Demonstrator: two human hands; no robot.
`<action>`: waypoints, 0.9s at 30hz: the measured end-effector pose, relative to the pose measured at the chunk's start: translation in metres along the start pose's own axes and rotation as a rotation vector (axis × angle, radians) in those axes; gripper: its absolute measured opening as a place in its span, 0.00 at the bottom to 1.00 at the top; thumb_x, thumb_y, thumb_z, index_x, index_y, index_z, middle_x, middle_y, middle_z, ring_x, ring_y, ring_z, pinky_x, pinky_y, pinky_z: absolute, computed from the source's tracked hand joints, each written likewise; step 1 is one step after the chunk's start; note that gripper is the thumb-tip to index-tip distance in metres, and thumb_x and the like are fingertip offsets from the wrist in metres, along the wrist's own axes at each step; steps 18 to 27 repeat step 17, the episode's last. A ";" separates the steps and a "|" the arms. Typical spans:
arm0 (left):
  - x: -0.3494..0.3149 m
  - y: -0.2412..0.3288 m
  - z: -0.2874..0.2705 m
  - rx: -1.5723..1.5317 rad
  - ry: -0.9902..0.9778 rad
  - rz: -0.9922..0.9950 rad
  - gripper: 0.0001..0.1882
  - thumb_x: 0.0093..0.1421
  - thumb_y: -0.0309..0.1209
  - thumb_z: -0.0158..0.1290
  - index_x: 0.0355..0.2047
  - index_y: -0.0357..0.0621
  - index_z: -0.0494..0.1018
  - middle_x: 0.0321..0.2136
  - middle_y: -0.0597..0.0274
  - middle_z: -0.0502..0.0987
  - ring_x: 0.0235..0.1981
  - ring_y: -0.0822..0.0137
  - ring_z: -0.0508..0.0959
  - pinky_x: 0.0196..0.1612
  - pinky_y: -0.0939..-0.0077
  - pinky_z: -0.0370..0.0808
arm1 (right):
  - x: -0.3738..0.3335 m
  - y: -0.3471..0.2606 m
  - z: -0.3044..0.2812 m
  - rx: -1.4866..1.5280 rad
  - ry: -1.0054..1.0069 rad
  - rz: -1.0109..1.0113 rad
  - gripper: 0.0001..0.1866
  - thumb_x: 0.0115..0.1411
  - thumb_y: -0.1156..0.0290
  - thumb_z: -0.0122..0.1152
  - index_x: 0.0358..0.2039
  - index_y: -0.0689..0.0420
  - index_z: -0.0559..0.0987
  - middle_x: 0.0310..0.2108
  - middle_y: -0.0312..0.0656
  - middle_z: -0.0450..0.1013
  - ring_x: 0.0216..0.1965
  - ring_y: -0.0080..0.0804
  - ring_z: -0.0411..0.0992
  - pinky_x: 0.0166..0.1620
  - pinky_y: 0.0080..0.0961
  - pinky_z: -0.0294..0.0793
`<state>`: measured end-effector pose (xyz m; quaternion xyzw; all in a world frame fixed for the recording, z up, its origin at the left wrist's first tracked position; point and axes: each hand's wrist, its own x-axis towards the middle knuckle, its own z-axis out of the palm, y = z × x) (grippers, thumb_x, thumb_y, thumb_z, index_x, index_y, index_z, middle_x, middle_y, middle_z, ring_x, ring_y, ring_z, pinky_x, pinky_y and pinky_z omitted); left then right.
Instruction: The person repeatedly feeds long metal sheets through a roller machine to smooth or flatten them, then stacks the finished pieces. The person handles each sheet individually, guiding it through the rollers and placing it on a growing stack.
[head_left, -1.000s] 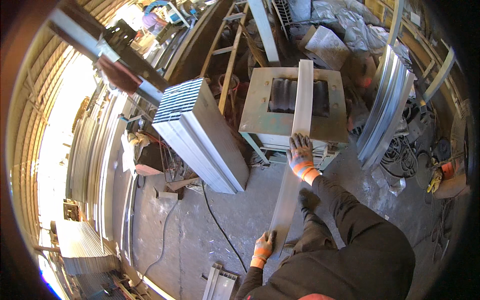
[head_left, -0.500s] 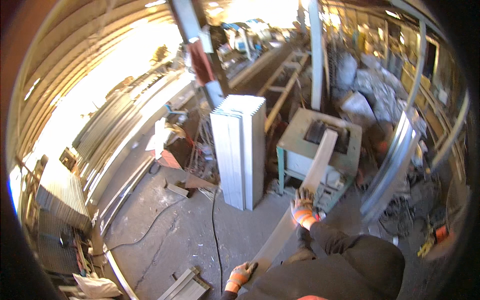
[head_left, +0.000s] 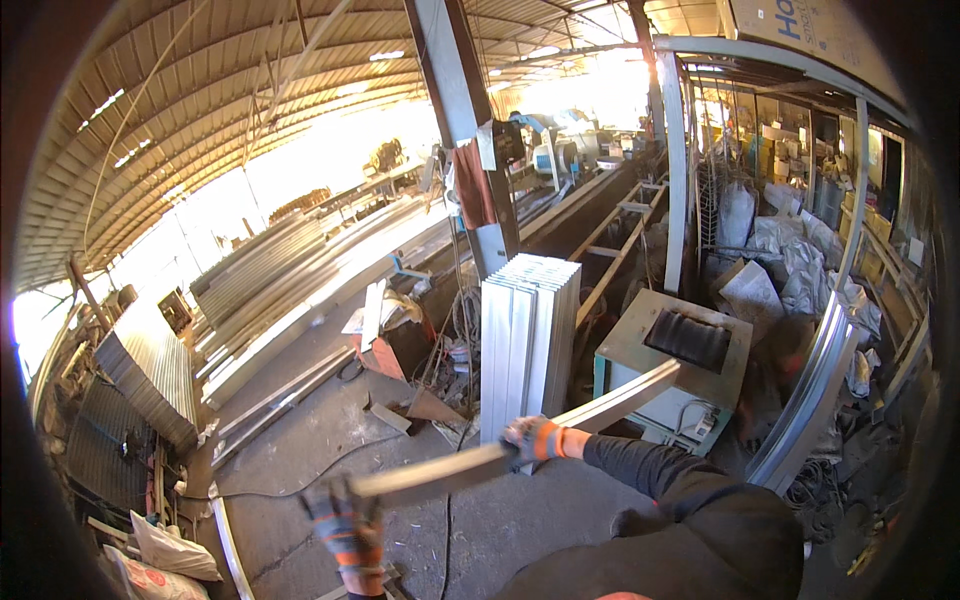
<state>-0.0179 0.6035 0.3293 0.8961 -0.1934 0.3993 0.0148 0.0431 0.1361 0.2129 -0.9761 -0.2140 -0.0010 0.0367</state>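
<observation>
A long, straight metal profile (head_left: 432,474) slants across in front of me, its left end lower and nearer, its far right end just before a box-shaped machine. My right hand (head_left: 536,441), in a grey and orange work glove, is closed around its middle. At the near left end is my left hand (head_left: 348,530), gloved alike, its fingers spread up beside the tip; whether the palm touches the metal is hard to see. Behind the profile stands an upright bundle of silvery ribbed profiles (head_left: 522,350). The machine (head_left: 640,350) has a dark opening on top.
Bent metal strips (head_left: 810,400) lean at the right, with white sacks (head_left: 785,250) behind them. A steel column (head_left: 450,90) rises beyond the bundle. Stacked sheets (head_left: 155,365) lie at the left, and a black cable (head_left: 447,540) crosses the floor.
The profile has been raised and swung toward level, its far end drawn off the machine's top. Both hands have moved up and left; the left hand's fingers have spread. My view has tilted up.
</observation>
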 end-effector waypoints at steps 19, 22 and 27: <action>-0.162 0.101 0.153 -0.801 -0.638 -0.192 0.48 0.60 0.52 0.76 0.71 0.36 0.70 0.55 0.31 0.82 0.55 0.34 0.83 0.56 0.44 0.82 | -0.063 0.131 -0.070 1.759 1.621 0.320 0.25 0.71 0.60 0.78 0.63 0.56 0.83 0.54 0.36 0.84 0.51 0.29 0.82 0.52 0.30 0.84; -0.162 0.101 0.153 -0.801 -0.638 -0.192 0.48 0.60 0.52 0.76 0.71 0.36 0.70 0.55 0.31 0.82 0.55 0.34 0.83 0.56 0.44 0.82 | -0.063 0.131 -0.070 1.759 1.621 0.320 0.25 0.71 0.60 0.78 0.63 0.56 0.83 0.54 0.36 0.84 0.51 0.29 0.82 0.52 0.30 0.84; -0.162 0.101 0.153 -0.801 -0.638 -0.192 0.48 0.60 0.52 0.76 0.71 0.36 0.70 0.55 0.31 0.82 0.55 0.34 0.83 0.56 0.44 0.82 | -0.063 0.131 -0.070 1.759 1.621 0.320 0.25 0.71 0.60 0.78 0.63 0.56 0.83 0.54 0.36 0.84 0.51 0.29 0.82 0.52 0.30 0.84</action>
